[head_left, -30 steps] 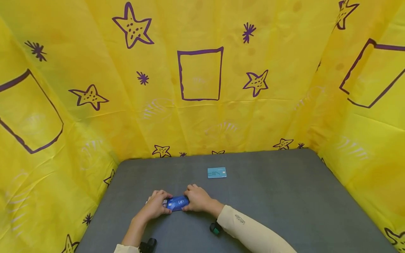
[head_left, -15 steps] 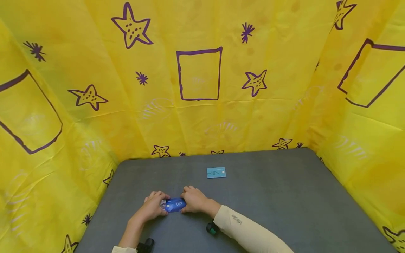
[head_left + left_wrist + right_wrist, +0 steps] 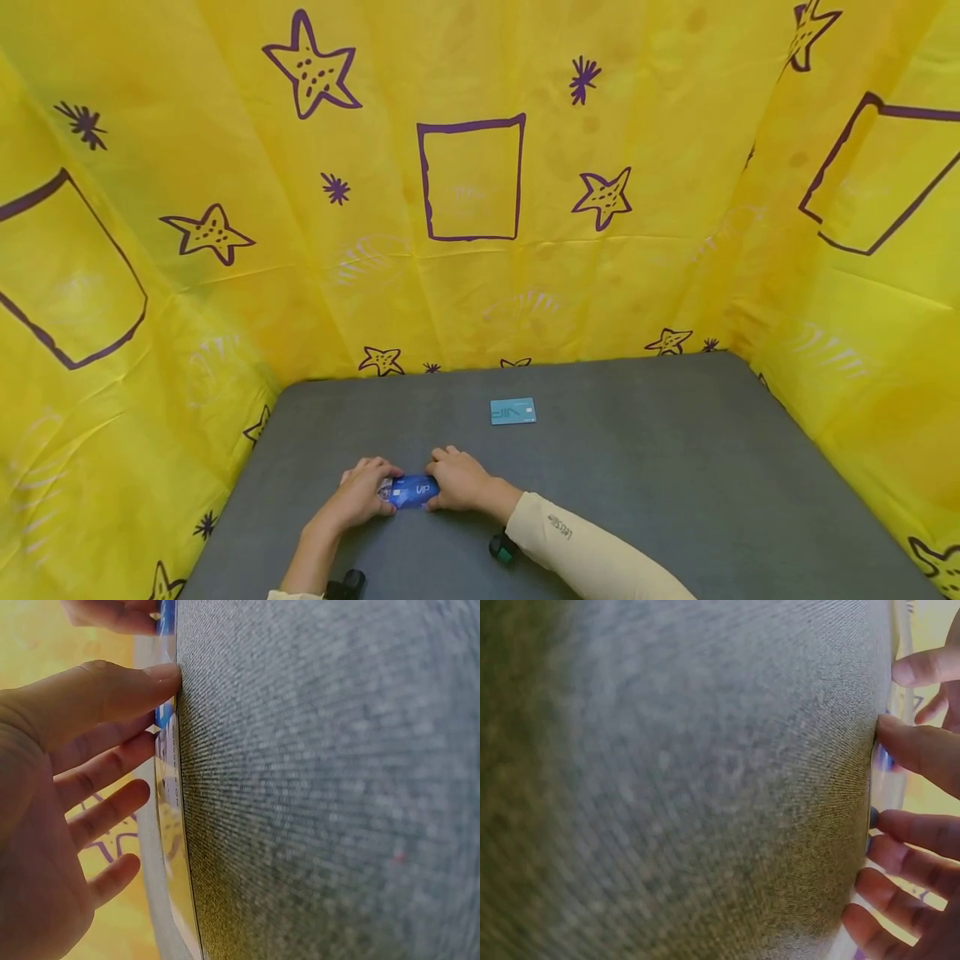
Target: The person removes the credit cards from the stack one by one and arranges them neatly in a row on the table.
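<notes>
A blue card [image 3: 411,492] with light lettering and a small chip lies flat near the table's front left. A patterned pale strip [image 3: 385,490] shows at its left end, partly covered by my left hand [image 3: 363,490]. That hand pinches the card's left part between thumb and forefinger; in the left wrist view its other fingers [image 3: 112,799] spread loosely. My right hand [image 3: 459,481] grips the card's right end, thumb at the near edge and fingertips at the far one. The right wrist view shows the right thumb [image 3: 915,746] low at the table surface. The card's right end is hidden by that hand.
A teal card [image 3: 513,411] with a chip lies flat farther back, beyond the right hand. The grey table [image 3: 637,467] meets yellow fabric walls [image 3: 465,300] printed with purple stars at the back and sides. Black wrist devices [image 3: 502,547] hang under both forearms.
Both hands and the blue card have shifted slightly left and toward the person. More of the patterned strip shows at the card's left end. The teal card stays put.
</notes>
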The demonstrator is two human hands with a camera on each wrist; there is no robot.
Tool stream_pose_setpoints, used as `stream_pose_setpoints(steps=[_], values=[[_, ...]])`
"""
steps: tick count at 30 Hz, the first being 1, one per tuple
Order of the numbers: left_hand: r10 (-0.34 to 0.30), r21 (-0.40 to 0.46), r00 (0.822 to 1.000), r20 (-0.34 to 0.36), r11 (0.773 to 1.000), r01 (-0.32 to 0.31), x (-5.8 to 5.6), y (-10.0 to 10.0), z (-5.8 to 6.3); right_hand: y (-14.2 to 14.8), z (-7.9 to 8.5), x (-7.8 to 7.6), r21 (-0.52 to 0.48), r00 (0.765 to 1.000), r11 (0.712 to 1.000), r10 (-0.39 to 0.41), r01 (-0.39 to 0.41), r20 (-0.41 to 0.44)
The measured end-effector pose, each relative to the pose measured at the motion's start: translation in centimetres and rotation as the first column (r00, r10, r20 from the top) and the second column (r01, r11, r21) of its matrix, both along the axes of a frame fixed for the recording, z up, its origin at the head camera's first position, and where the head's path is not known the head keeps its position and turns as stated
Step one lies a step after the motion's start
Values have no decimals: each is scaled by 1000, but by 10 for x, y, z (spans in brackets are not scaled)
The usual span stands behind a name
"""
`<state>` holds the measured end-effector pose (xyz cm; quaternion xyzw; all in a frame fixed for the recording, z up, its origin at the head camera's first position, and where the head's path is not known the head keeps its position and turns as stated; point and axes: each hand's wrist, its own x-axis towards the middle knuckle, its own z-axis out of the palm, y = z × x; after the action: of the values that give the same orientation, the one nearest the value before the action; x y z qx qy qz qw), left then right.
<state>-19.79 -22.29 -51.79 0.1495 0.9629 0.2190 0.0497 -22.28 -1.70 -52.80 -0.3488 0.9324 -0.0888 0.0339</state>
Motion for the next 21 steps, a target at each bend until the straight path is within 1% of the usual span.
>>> stream_pose_setpoints(steps=[7,14,21], values=[[30,8,1000,6,1000,-30,4,3,0,-1,2,1,14,1000,1000,0,0,-12],[45,-1,999,15,999,-45,4,3,-1,-2,1,0,29,1000,1000,3,-3,-13],[49,0,999,23,999,-49,3,3,-1,-2,4,-1,29,1000,1000,-1,0,11]])
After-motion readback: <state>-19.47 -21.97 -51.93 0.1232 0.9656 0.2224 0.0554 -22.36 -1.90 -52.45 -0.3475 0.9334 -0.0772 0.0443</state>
